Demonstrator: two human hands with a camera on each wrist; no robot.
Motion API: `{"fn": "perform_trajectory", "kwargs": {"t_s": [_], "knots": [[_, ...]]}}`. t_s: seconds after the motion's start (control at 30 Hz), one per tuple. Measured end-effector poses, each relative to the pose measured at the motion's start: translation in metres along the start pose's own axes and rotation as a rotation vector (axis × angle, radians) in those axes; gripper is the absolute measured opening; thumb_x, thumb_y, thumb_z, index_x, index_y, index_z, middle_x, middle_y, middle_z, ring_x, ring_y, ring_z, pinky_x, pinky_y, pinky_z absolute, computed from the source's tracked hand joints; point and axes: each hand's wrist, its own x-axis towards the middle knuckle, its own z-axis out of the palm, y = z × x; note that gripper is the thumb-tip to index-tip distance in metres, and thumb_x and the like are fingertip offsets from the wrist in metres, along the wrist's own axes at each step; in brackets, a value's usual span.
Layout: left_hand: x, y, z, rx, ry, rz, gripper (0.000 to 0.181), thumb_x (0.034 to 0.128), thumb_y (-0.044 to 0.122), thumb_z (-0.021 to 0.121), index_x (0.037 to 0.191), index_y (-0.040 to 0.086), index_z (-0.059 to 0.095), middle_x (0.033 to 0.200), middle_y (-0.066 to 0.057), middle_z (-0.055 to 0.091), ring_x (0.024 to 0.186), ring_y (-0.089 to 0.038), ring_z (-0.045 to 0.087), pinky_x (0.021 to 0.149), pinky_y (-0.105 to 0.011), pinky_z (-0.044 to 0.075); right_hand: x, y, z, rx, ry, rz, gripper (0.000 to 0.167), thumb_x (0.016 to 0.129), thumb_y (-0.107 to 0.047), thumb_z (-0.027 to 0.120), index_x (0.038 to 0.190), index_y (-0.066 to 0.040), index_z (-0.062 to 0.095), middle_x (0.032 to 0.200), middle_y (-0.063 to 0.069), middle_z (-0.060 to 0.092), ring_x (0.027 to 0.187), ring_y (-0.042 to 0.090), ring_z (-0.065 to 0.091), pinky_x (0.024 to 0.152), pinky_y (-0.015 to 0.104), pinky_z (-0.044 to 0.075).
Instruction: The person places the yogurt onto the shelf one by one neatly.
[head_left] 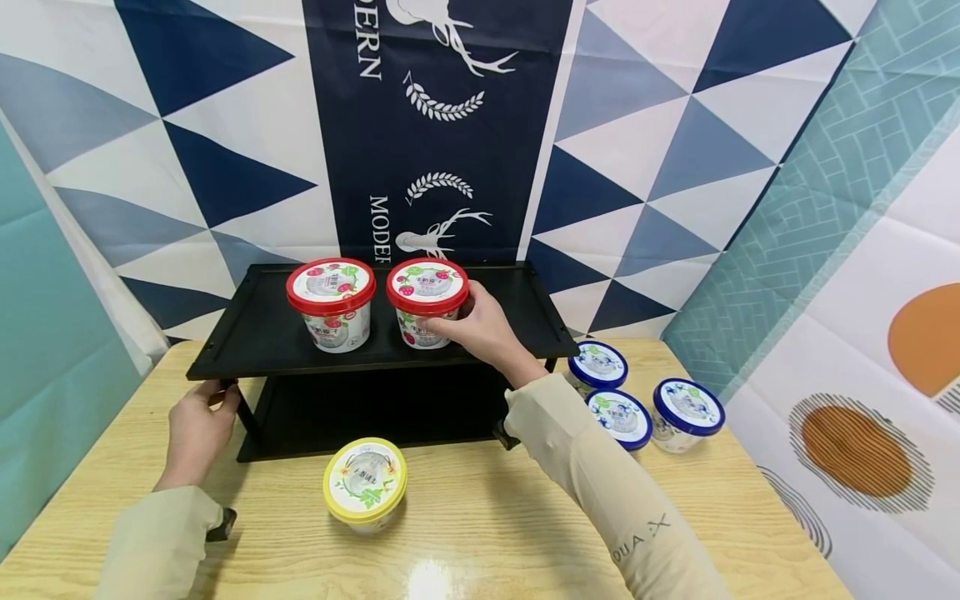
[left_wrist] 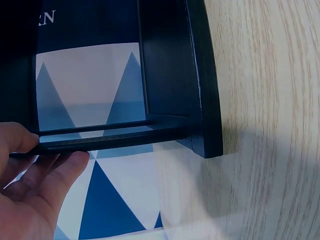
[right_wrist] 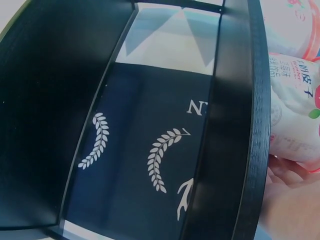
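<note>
My right hand (head_left: pixel 480 329) grips a red-lidded tub (head_left: pixel 423 317) with a raspberry print, from its right side, on the upper board of a black two-tier shelf (head_left: pixel 270 342). To its left, on the same board, stands a second red-lidded tub (head_left: pixel 333 321), a small gap away. In the right wrist view, the held tub (right_wrist: pixel 295 110) shows beside the board, with part of the hand (right_wrist: pixel 290 195) below it. At the shelf's front left corner, my left hand (head_left: pixel 198 429) pinches a thin black post (left_wrist: pixel 115 140) between thumb and fingers.
A yellow-lidded tub (head_left: pixel 365 483) stands on the wooden table (head_left: pixel 465 533) in front of the shelf. Right of the shelf are three blue-lidded tubs, the outermost tub (head_left: pixel 686 412) nearest the table's right edge. A patterned cloth (head_left: pixel 442 150) hangs behind.
</note>
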Motion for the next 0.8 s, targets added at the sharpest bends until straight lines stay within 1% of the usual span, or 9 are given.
{"fn": "perform_trajectory", "kwargs": {"t_s": [0.17, 0.37, 0.57, 0.8], "knots": [[-0.0001, 0.0005, -0.0001, -0.006, 0.001, 0.001, 0.033, 0.0966, 0.014, 0.043, 0.119, -0.006, 0.057, 0.118, -0.03, 0.057, 0.106, -0.044, 0.057, 0.056, -0.009, 0.035, 0.0004, -0.0007, 0.0007, -0.001, -0.002, 0.019, 0.076, 0.075, -0.036, 0.076, 0.137, -0.012, 0.038, 0.129, 0.004, 0.053, 0.112, 0.02, 0.053, 0.096, 0.037, 0.047], [0.0, 0.0009, -0.0008, -0.001, 0.007, 0.005, 0.033, 0.0965, 0.014, 0.043, 0.118, -0.006, 0.058, 0.117, -0.03, 0.058, 0.106, -0.044, 0.058, 0.054, -0.011, 0.036, 0.001, -0.0023, 0.0018, -0.004, -0.006, 0.029, 0.074, 0.076, -0.036, 0.075, 0.136, -0.013, 0.038, 0.13, 0.004, 0.052, 0.112, 0.021, 0.053, 0.095, 0.038, 0.047], [-0.0004, 0.0004, -0.0008, 0.005, 0.011, 0.008, 0.032, 0.096, 0.014, 0.044, 0.118, -0.006, 0.058, 0.117, -0.03, 0.058, 0.105, -0.044, 0.058, 0.055, -0.011, 0.035, 0.0011, -0.0026, 0.0028, -0.008, -0.005, 0.055, 0.073, 0.077, -0.037, 0.074, 0.136, -0.014, 0.038, 0.13, 0.003, 0.052, 0.112, 0.021, 0.052, 0.096, 0.038, 0.047], [0.0002, 0.0001, -0.0006, 0.012, 0.008, 0.014, 0.033, 0.096, 0.014, 0.044, 0.118, -0.006, 0.058, 0.117, -0.03, 0.058, 0.105, -0.044, 0.058, 0.056, -0.012, 0.037, -0.0005, -0.0019, 0.0025, 0.018, -0.008, 0.047, 0.072, 0.077, -0.036, 0.075, 0.136, -0.015, 0.039, 0.13, 0.002, 0.052, 0.113, 0.021, 0.052, 0.096, 0.038, 0.047]]}}
